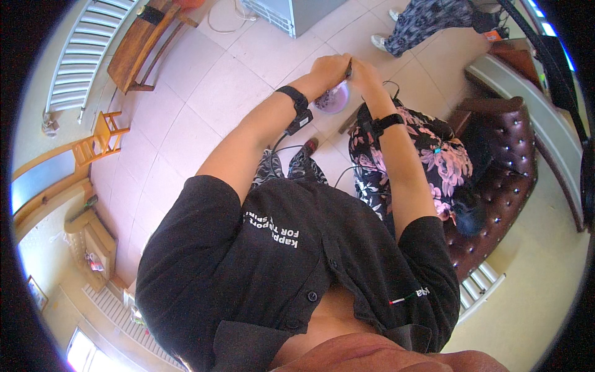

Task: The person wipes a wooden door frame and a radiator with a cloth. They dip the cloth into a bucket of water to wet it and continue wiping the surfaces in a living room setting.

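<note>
My left hand and my right hand meet far out in front of my chest. A small dark object shows between them, held by the fingers of my left hand; blur hides what it is. The right fingers touch or nearly touch the left ones, and their grip is unclear. Just below the hands is a round, pinkish translucent bowl or container with dark small bits in it. What supports it cannot be seen. Black bands with cables circle both wrists.
A person in a floral garment is close on the right, by a brown tufted leather sofa. Another person's patterned clothing shows at the top right. A wooden bench, small wooden chair and white appliance stand on the tiled floor.
</note>
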Available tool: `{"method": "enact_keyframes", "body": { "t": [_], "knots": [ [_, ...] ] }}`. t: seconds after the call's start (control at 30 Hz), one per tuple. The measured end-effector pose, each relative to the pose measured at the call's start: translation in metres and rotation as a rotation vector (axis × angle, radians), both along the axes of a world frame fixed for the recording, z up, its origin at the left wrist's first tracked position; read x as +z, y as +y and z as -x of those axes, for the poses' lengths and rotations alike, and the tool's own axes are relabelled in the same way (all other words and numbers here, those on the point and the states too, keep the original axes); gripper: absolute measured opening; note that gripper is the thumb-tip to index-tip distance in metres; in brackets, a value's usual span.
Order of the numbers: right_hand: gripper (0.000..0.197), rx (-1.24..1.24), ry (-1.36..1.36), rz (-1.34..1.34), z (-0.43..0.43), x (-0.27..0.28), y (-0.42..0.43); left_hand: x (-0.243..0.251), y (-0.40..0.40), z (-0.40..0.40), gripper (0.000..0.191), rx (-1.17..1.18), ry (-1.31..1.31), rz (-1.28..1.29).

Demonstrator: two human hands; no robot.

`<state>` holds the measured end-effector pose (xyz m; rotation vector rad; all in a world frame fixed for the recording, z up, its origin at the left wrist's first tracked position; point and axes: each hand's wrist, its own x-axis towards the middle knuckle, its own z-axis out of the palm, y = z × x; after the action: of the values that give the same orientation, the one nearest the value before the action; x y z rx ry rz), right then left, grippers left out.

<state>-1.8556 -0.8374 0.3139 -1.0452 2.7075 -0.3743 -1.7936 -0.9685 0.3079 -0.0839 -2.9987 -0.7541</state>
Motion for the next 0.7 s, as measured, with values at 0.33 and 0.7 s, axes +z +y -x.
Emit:
{"method": "enact_keyframes", "body": {
  "t": [0.33,0.7],
  "knots": [
    [0.069,0.083,0.296,0.245,-0.035,0.017,0.015,0.005,-0.033,0.012,0.042,-0.092,-0.480,-0.480],
    [0.030,0.117,0.316,0.102,-0.029,0.024,0.012,0.025,-0.022,0.009,0.026,-0.129,-0.755,-0.729]
  ]
}}
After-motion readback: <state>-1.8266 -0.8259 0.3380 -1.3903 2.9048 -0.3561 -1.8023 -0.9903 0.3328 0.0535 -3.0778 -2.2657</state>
